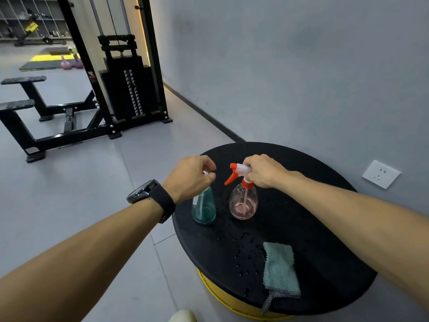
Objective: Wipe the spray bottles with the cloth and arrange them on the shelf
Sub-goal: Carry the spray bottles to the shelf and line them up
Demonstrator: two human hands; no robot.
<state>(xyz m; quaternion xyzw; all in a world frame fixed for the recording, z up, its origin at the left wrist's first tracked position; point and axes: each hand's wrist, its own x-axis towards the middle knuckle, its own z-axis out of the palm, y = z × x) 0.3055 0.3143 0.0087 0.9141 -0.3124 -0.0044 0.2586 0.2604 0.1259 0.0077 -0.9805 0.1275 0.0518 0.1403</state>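
Two spray bottles stand side by side on a round black platform [325,228] with water drops on it. The green bottle [204,209] is on the left; my left hand [193,175] curls over its white spray head and hides most of it. To its right, the pink bottle [243,204] has a white head with an orange nozzle and trigger, and my right hand [264,170] grips the back of that head. A teal cloth [279,269] with a grey edge lies flat on the platform, nearer to me.
The platform has a yellow base [216,290] and stands against a grey wall with a white socket [380,174]. A black cable weight machine [125,84] and its benches stand on the grey floor to the left. Purple kettlebells [70,62] and shelving sit far back.
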